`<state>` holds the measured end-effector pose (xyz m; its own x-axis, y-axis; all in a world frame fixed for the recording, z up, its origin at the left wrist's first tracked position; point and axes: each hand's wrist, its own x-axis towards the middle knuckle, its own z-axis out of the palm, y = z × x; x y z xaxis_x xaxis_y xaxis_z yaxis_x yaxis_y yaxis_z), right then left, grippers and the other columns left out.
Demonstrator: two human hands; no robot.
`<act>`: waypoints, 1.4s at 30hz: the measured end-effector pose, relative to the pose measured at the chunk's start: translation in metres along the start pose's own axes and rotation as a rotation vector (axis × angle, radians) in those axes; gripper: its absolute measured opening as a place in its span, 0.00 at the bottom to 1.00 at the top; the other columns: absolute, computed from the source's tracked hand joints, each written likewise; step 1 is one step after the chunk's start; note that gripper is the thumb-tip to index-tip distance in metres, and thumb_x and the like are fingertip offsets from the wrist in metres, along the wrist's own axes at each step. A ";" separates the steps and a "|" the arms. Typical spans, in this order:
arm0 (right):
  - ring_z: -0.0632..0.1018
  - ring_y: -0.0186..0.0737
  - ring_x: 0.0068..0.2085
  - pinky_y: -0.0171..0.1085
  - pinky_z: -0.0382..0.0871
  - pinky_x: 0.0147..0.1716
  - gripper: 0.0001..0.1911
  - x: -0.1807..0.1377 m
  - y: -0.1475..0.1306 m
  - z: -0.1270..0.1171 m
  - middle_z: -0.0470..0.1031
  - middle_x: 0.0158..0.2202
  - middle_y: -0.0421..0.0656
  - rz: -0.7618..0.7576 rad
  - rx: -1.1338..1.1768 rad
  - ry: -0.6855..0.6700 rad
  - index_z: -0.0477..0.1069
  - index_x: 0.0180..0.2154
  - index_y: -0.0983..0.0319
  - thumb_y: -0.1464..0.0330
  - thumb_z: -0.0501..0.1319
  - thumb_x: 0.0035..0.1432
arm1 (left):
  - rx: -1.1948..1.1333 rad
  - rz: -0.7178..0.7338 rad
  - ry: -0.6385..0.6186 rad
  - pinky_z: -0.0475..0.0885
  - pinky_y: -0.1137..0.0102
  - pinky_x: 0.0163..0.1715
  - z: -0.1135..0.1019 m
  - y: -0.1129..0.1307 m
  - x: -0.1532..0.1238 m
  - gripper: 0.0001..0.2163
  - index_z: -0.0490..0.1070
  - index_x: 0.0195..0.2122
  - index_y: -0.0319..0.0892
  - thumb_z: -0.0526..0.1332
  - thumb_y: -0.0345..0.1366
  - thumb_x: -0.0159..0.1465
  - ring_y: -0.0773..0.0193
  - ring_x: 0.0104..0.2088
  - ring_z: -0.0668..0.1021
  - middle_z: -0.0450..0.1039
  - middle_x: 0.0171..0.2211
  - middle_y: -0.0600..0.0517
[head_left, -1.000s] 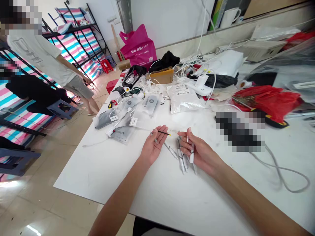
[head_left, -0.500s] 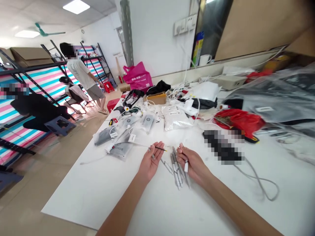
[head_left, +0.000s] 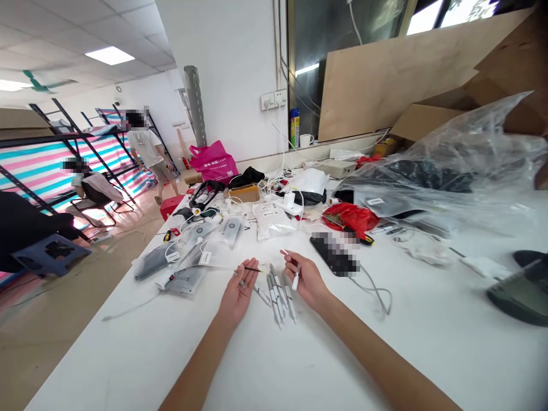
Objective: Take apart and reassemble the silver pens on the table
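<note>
My left hand (head_left: 237, 293) lies palm up on the white table (head_left: 299, 365), fingers loosely curled, with a thin black refill (head_left: 248, 269) across the fingertips and a small grey part in the palm. My right hand (head_left: 305, 279) rests a little to the right, fingers closed round a white pen piece (head_left: 295, 278). Between the two hands lies a bunch of several grey pens (head_left: 278, 293).
Grey packets (head_left: 188, 257) and a white pouch (head_left: 270, 220) lie beyond the hands. A phone (head_left: 334, 257) with a grey cable (head_left: 377, 294), a red bag (head_left: 351, 217) and a big clear plastic bag (head_left: 445, 171) sit to the right. Two people are far left by striped racks.
The camera has tilted up, showing more of the room and window. Both hands keep the same pose and hold the same pieces; the pens have not moved.
</note>
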<state>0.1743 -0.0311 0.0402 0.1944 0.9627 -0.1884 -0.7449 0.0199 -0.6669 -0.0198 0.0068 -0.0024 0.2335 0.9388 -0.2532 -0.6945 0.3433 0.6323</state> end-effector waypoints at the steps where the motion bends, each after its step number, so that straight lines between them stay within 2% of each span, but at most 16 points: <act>1: 0.55 0.24 0.23 0.28 0.55 0.19 0.13 -0.004 -0.001 0.001 0.65 0.28 0.36 -0.011 -0.006 -0.003 0.76 0.36 0.66 0.67 0.73 0.49 | 0.000 0.004 -0.001 0.72 0.62 0.64 0.001 0.000 -0.001 0.10 0.76 0.51 0.35 0.63 0.31 0.71 0.54 0.62 0.77 0.75 0.61 0.39; 5: 0.55 0.25 0.24 0.29 0.53 0.21 0.20 -0.017 0.001 0.008 0.64 0.28 0.35 -0.103 -0.168 -0.090 0.77 0.40 0.64 0.57 0.74 0.53 | 0.002 -0.019 -0.036 0.72 0.63 0.65 0.005 -0.005 -0.005 0.09 0.77 0.50 0.36 0.62 0.32 0.71 0.55 0.63 0.77 0.76 0.60 0.41; 7: 0.57 0.27 0.24 0.31 0.53 0.22 0.21 -0.020 0.004 0.014 0.62 0.25 0.34 -0.154 -0.413 -0.188 0.75 0.36 0.63 0.50 0.69 0.59 | 0.009 -0.025 -0.062 0.71 0.63 0.65 0.006 -0.008 -0.008 0.10 0.77 0.51 0.36 0.62 0.33 0.71 0.55 0.63 0.76 0.76 0.60 0.41; 9: 0.60 0.29 0.23 0.33 0.55 0.24 0.23 -0.021 0.008 0.019 0.62 0.23 0.35 -0.220 -0.736 -0.285 0.72 0.30 0.62 0.50 0.62 0.65 | -0.002 -0.009 -0.071 0.71 0.62 0.66 0.007 -0.010 -0.010 0.10 0.77 0.50 0.37 0.63 0.33 0.71 0.55 0.63 0.76 0.76 0.60 0.41; 11: 0.66 0.32 0.26 0.34 0.59 0.28 0.21 -0.021 0.015 0.022 0.67 0.24 0.37 -0.336 -1.066 -0.379 0.70 0.28 0.61 0.56 0.56 0.71 | -0.006 0.010 -0.073 0.70 0.63 0.66 0.007 -0.011 -0.012 0.09 0.77 0.50 0.37 0.64 0.34 0.70 0.55 0.63 0.76 0.76 0.60 0.41; 14: 0.74 0.36 0.33 0.34 0.64 0.33 0.14 -0.019 0.030 0.022 0.77 0.34 0.42 -0.533 -1.497 -0.502 0.73 0.36 0.61 0.70 0.52 0.72 | -0.023 0.018 -0.089 0.70 0.67 0.65 0.009 -0.006 -0.015 0.11 0.77 0.50 0.38 0.65 0.36 0.70 0.56 0.65 0.73 0.73 0.63 0.41; 17: 0.77 0.38 0.33 0.34 0.64 0.30 0.13 -0.014 0.046 0.019 0.79 0.40 0.46 -0.673 -1.820 -0.564 0.74 0.42 0.61 0.77 0.52 0.69 | -0.023 0.027 -0.093 0.67 0.67 0.66 0.012 -0.001 -0.017 0.12 0.77 0.52 0.39 0.66 0.37 0.69 0.56 0.67 0.72 0.72 0.64 0.41; 19: 0.78 0.39 0.33 0.33 0.64 0.28 0.14 -0.010 0.054 0.016 0.79 0.41 0.48 -0.758 -1.942 -0.568 0.75 0.44 0.61 0.79 0.53 0.67 | 0.003 0.026 -0.088 0.64 0.64 0.69 0.014 0.000 -0.019 0.12 0.77 0.51 0.39 0.67 0.38 0.68 0.55 0.67 0.71 0.74 0.63 0.42; 22: 0.79 0.40 0.35 0.33 0.65 0.27 0.16 -0.006 0.059 0.010 0.79 0.41 0.49 -0.841 -1.973 -0.575 0.76 0.47 0.61 0.79 0.53 0.66 | 0.017 0.005 -0.088 0.61 0.63 0.71 0.015 -0.002 -0.020 0.12 0.78 0.50 0.40 0.67 0.38 0.68 0.54 0.67 0.72 0.74 0.62 0.42; 25: 0.80 0.40 0.36 0.34 0.71 0.29 0.17 -0.004 0.061 0.003 0.79 0.42 0.49 -0.856 -1.854 -0.555 0.76 0.51 0.59 0.76 0.52 0.70 | -0.019 -0.038 -0.066 0.63 0.66 0.70 0.015 -0.006 -0.019 0.11 0.78 0.50 0.38 0.66 0.37 0.69 0.57 0.66 0.73 0.73 0.63 0.42; 29: 0.82 0.42 0.43 0.38 0.79 0.39 0.19 -0.003 0.068 -0.006 0.81 0.46 0.50 -0.838 -1.661 -0.536 0.75 0.58 0.57 0.70 0.51 0.74 | -0.078 -0.089 -0.042 0.69 0.73 0.64 0.013 -0.007 -0.018 0.10 0.77 0.51 0.37 0.63 0.33 0.71 0.61 0.65 0.74 0.73 0.63 0.42; 32: 0.82 0.44 0.49 0.45 0.80 0.47 0.18 -0.002 0.077 -0.012 0.81 0.50 0.49 -0.792 -1.559 -0.544 0.74 0.59 0.55 0.70 0.53 0.74 | -0.106 -0.118 -0.018 0.74 0.74 0.59 0.013 -0.004 -0.016 0.10 0.76 0.53 0.38 0.62 0.32 0.72 0.61 0.65 0.74 0.73 0.64 0.43; 38: 0.82 0.44 0.45 0.46 0.80 0.44 0.18 0.001 0.080 -0.018 0.82 0.47 0.50 -0.726 -1.540 -0.614 0.75 0.59 0.56 0.67 0.54 0.74 | -0.149 -0.167 0.028 0.73 0.76 0.59 0.016 0.001 -0.016 0.11 0.75 0.54 0.38 0.60 0.29 0.72 0.62 0.67 0.72 0.72 0.65 0.43; 42: 0.81 0.44 0.42 0.45 0.80 0.42 0.19 -0.001 0.073 -0.015 0.82 0.44 0.49 -0.688 -1.555 -0.652 0.74 0.60 0.54 0.66 0.52 0.74 | -0.137 -0.165 0.052 0.70 0.73 0.63 0.018 0.002 -0.016 0.13 0.74 0.56 0.39 0.59 0.30 0.73 0.61 0.67 0.72 0.72 0.64 0.43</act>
<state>0.1294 -0.0350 -0.0188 -0.3613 0.8399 0.4051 0.6312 0.5400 -0.5567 -0.0131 -0.0070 0.0163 0.3184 0.8663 -0.3848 -0.7366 0.4816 0.4748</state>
